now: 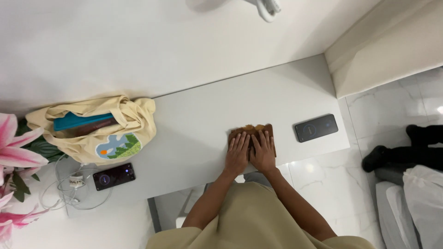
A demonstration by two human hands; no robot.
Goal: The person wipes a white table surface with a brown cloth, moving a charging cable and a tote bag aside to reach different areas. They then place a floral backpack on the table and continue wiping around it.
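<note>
Both hands — left hand [237, 154], right hand [263, 152] — lie flat, fingers [240, 140] stretched out and gripping nothing, pressing a brown folded cloth [251, 130] on the white surface [194, 124] — apparently folded already, just being smoothed.

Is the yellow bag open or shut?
Open. The cream tote bag gapes at the top, and a teal flat item shows inside.
</note>
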